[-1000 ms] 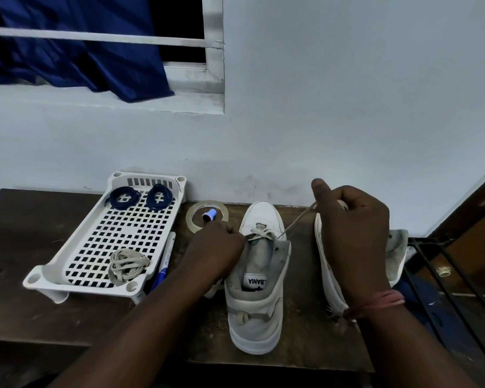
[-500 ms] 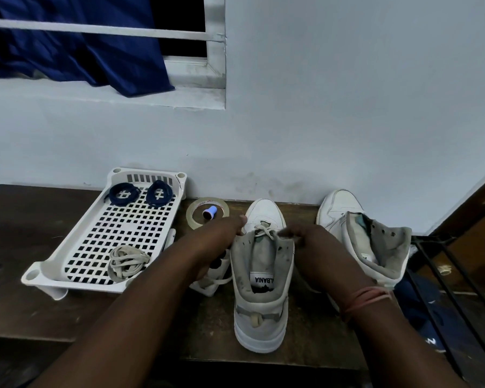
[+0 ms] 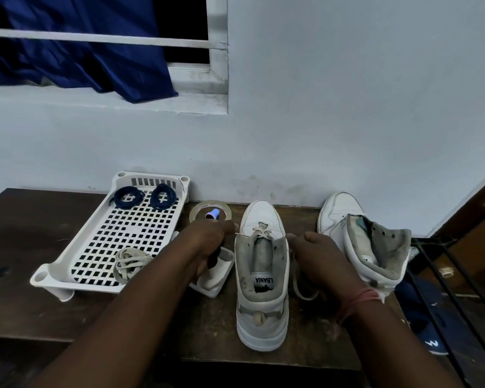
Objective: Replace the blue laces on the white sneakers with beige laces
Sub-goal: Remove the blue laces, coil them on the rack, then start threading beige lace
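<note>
Here both hands, the left hand (image 3: pixel 207 242) and right hand (image 3: pixel 314 247), curl onto the beige lace (image 3: pixel 261 232) ends beside the middle sneaker (image 3: pixel 261 303) on the desk (image 3: pixel 25 303).

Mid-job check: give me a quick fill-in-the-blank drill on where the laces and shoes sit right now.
1. The two coiled blue laces lie at the ___ end of the white tray.
2. The middle sneaker has a ___ lace started.
3. The right sneaker has ___ lace threaded.

Missing: far; beige; no
</note>
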Tool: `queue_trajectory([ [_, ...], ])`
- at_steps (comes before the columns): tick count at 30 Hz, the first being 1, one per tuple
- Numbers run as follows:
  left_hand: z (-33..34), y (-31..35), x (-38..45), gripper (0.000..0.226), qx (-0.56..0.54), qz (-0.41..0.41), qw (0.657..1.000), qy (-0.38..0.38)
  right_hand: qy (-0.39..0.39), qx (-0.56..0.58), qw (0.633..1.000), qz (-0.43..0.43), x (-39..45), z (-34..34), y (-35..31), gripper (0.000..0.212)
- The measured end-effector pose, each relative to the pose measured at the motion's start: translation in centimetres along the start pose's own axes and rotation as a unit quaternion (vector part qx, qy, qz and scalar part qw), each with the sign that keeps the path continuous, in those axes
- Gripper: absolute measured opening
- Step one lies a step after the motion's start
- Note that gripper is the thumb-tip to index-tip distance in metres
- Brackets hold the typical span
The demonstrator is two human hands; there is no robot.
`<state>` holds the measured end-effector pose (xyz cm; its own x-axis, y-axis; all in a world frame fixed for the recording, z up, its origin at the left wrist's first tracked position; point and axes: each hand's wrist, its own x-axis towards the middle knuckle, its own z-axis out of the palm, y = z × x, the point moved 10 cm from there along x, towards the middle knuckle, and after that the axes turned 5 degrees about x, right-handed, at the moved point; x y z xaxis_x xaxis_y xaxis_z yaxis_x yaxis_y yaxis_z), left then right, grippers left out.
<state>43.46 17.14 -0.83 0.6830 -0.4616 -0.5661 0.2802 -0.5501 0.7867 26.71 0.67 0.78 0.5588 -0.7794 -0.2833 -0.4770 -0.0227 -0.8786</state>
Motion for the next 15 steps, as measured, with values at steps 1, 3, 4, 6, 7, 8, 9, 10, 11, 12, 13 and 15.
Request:
queue_trajectory([
  [1,-0.7,0.5,-0.1,0.037,0.019,0.019,0.999,0.021,0.01,-0.007,1.0,-0.011,-0.1,-0.2,-0.3,0.039],
  [3,-1.2,1.5,-0.6,0.041,0.058,0.054,0.996,0.041,0.037,-0.033,0.998,-0.041,-0.2,-0.7,-1.0,0.038],
  [4,-1.2,1.7,-0.7,0.036,0.076,0.056,0.995,0.041,0.052,-0.044,0.996,-0.053,-0.4,-1.0,-1.3,0.038],
  [6,-1.5,1.8,-1.0,0.024,0.092,0.054,0.993,0.045,0.067,-0.059,0.994,-0.066,-0.5,-1.3,-1.6,0.04],
  [7,-1.8,1.9,-0.9,0.02,0.106,0.063,0.991,0.055,0.071,-0.072,0.993,-0.067,-0.7,-1.5,-1.7,0.04],
  [8,-2.1,2.1,-0.9,0.016,0.126,0.075,0.987,0.066,0.074,-0.083,0.991,-0.073,-0.7,-1.6,-1.9,0.04],
  [9,-2.3,2.2,-0.9,0.015,0.144,0.085,0.983,0.078,0.077,-0.088,0.99,-0.076,-0.9,-1.6,-2.1,0.039],
  [10,-2.3,2.4,-1.0,0.015,0.155,0.097,0.979,0.087,0.081,-0.09,0.99,-0.079,-1.0,-1.7,-2.2,0.039],
  [11,-2.3,2.6,-1.2,0.018,0.167,0.109,0.975,0.094,0.085,-0.092,0.989,-0.079,-1.1,-1.7,-2.3,0.039],
  [12,-2.2,2.7,-1.3,0.024,0.177,0.12,0.972,0.1,0.089,-0.099,0.988,-0.08,-1.2,-1.7,-2.2,0.038],
  [13,-2.0,2.8,-1.4,0.027,0.183,0.131,0.969,0.104,0.088,-0.11,0.987,-0.076,-1.3,-1.6,-2.1,0.036],
  [15,-1.7,3.1,-1.8,0.025,0.202,0.158,0.961,0.104,0.059,-0.134,0.988,-0.05,-1.6,-1.1,-1.7,0.032],
])
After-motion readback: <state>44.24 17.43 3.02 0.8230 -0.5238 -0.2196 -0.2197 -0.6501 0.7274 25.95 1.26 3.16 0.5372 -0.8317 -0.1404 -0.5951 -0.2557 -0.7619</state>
